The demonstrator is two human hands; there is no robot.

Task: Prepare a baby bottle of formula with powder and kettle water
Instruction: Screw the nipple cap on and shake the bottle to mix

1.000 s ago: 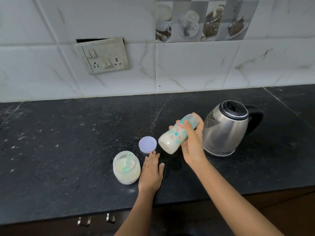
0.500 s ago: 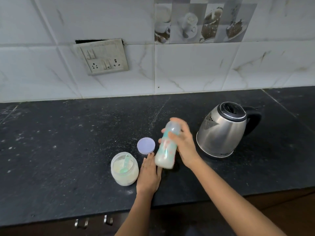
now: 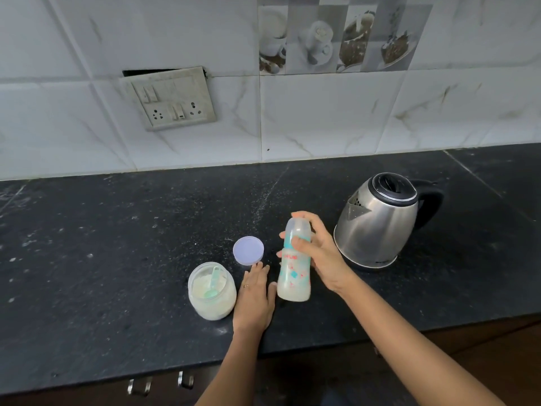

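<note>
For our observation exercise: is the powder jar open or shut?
Open: the powder jar shows its scoop inside, and a lilac lid lies apart on the counter.

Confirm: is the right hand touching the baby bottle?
Touching. The head view shows the right hand with fingers curled round the baby bottle near its top.

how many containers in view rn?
3: open powder jar at front left; baby bottle in the right hand, centre; kettle to its right. None seem hidden.
</note>
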